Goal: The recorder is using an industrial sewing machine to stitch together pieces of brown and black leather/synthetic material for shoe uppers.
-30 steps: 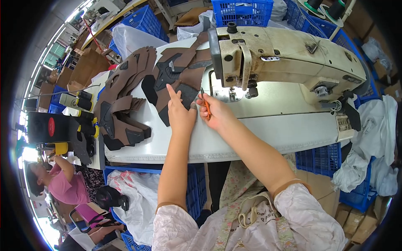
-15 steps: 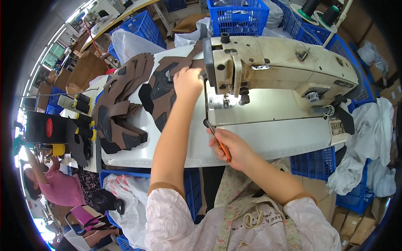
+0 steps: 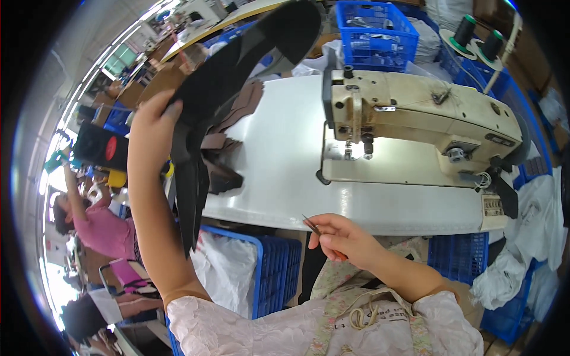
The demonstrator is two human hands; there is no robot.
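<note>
Raised on the left, my left hand point(image 3: 155, 133) is closed on the edge of a dark cut fabric piece point(image 3: 228, 65). The piece hangs in the air with its black side showing, partly covering a stack of brown pieces point(image 3: 243, 102) on the white table point(image 3: 273, 142). By the table's front edge, my right hand point(image 3: 350, 242) grips a small orange-handled tool point(image 3: 311, 225) with a thin pointed metal tip; its exact kind is unclear. The sewing machine point(image 3: 409, 113) stands right of the hanging piece, and neither hand touches it.
Green and black thread cones point(image 3: 463, 32) stand behind the machine. A blue crate point(image 3: 377, 35) is at the back. Below the table's front edge sits another blue crate point(image 3: 279, 270) beside white plastic bags point(image 3: 222, 273). A person in pink point(image 3: 107, 228) works at the far left.
My left hand has carried the fabric piece from beside the needle up and to the left. My right hand has drawn back toward the table's front edge, still gripping the tool. The view has shifted.
</note>
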